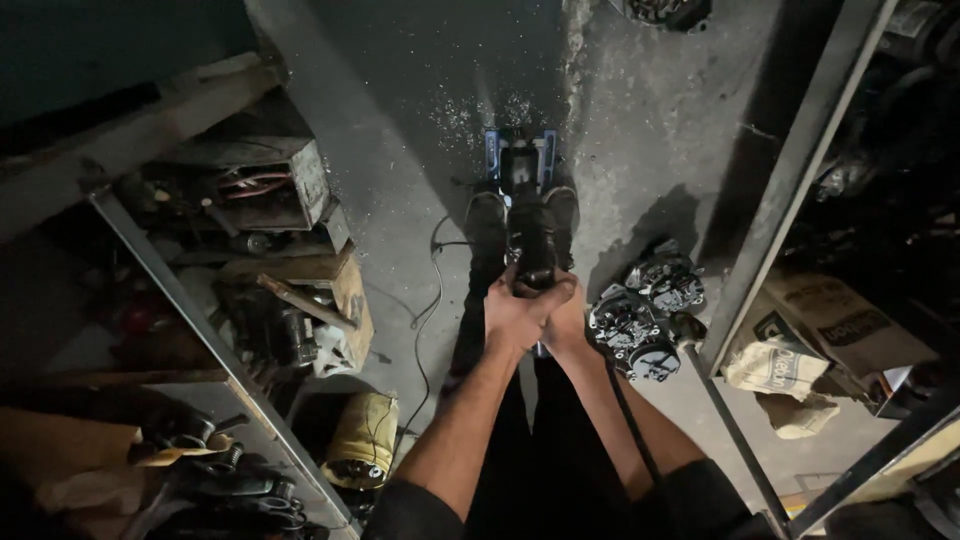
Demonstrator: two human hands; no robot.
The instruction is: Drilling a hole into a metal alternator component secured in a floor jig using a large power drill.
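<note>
From the head camera, looking straight down, both hands meet in front of the body over a dark grey concrete floor [420, 120]. The left hand [512, 312] and the right hand [566, 318] are pressed side by side, each grip closed tight around the near end of a black cylindrical power tool [533, 240] that points away from the person, down towards the feet. The fingers wrap the tool's body so that the end of it is hidden inside the two fists. The tool hangs above a pair of dark shoes [487, 222], and just beyond them on the floor stands a blue and black metal machine part [520, 158]. A thin black cable [432, 300] trails across the floor to the left of the legs.

Just right of the hands, on the floor, lies a cluster of black and silver alternator-like housings [640, 315]. Further right, a slanted grey metal shelf frame [800, 160] holds crumpled tan paper sacks [790, 365]. To the left, another shelf carries a rusty metal box [262, 180], and a yellow cloth sack [362, 438] sits below it on the floor.
</note>
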